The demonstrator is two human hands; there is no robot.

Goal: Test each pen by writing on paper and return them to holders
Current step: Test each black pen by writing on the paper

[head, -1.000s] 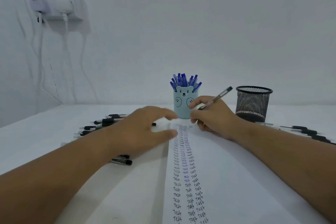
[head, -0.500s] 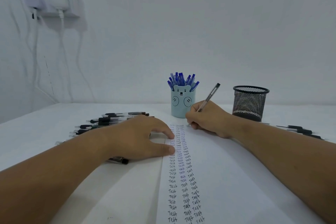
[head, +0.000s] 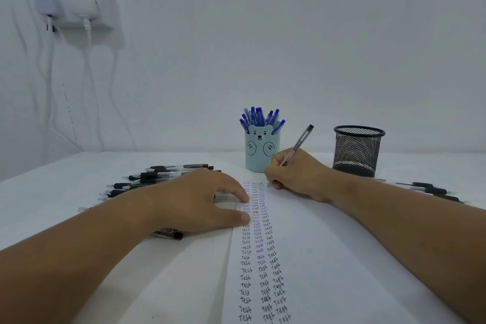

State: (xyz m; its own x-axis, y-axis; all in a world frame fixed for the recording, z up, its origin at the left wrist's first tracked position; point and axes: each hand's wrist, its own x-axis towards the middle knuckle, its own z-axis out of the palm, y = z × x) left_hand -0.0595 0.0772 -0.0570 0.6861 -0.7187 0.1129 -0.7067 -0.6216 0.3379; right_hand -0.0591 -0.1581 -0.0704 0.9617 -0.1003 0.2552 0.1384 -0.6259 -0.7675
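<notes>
— What's nearest?
— The paper (head: 328, 258), with columns of "Test". The left hand (head: 200, 200) lies flat on its edge, fingers relaxed.
— And the right hand (head: 297, 176)?
— It grips a pen (head: 298, 143), tip on the sheet's far end.
— Behind?
— Loose pens (head: 157, 176) on the worktop (head: 52, 205), then a bear cup (head: 261, 151) and mesh cup (head: 357, 150).

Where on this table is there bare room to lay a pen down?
Bare table lies at the far left beyond the loose pens, and between the bear holder and mesh holder. The paper right of the writing is blank. Around the left hand it is crowded with pens.
</notes>
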